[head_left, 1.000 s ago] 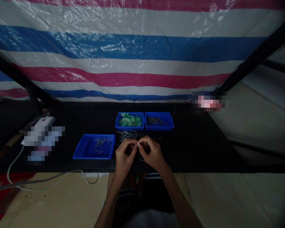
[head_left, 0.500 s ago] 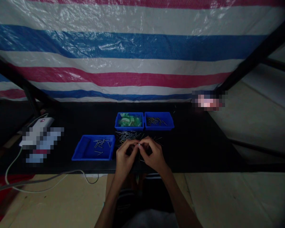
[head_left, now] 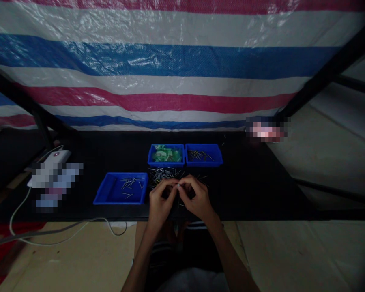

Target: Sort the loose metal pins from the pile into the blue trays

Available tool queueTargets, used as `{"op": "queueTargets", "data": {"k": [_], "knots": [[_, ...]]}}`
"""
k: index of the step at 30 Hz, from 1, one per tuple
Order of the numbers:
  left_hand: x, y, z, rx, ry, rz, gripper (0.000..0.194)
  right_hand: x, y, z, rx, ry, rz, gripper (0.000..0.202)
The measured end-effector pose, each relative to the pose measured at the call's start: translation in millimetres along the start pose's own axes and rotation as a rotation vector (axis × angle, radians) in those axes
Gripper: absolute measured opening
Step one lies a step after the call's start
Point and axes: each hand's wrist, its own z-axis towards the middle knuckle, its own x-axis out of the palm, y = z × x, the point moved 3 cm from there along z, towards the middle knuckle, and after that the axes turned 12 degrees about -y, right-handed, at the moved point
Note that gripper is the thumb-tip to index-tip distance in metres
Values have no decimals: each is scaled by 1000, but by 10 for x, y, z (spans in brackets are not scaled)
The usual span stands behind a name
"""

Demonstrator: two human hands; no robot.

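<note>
My left hand (head_left: 162, 199) and my right hand (head_left: 198, 198) meet fingertip to fingertip above the near part of the black table. Both are closed in a pinch around one tiny pale piece (head_left: 178, 185), too small to name. Just beyond my left fingers lies a loose pile of thin metal pins (head_left: 162, 173), partly covered by the hand. A few more pins (head_left: 203, 177) are scattered behind my right hand. To the left, a blue tray (head_left: 105, 194) holds several similar pins on its right side.
At the back, one blue tray (head_left: 166, 165) contains green plastic bags, and a second blue tray (head_left: 204, 164) beside it contains dark, thin pins. A white box-shaped device (head_left: 61, 156) with cables sits at the left. A striped sheet (head_left: 182, 61) hangs behind the black table (head_left: 255, 182).
My hands keep almost the same pinch at the same spot. The view has shifted very slightly; nothing on the table has visibly moved.
</note>
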Motion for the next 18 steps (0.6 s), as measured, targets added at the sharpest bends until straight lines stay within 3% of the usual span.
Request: {"op": "queueTargets", "data": {"k": [8, 15, 18], "knots": [[-5, -10, -2, 17, -9, 10, 11, -1, 35, 2, -47, -35, -10, 12], [62, -37, 1, 69, 5, 97, 13, -82, 47, 32, -68, -216, -17, 15], [59, -4, 9, 101, -18, 131, 14, 7, 158, 65, -75, -222, 48, 17]]}}
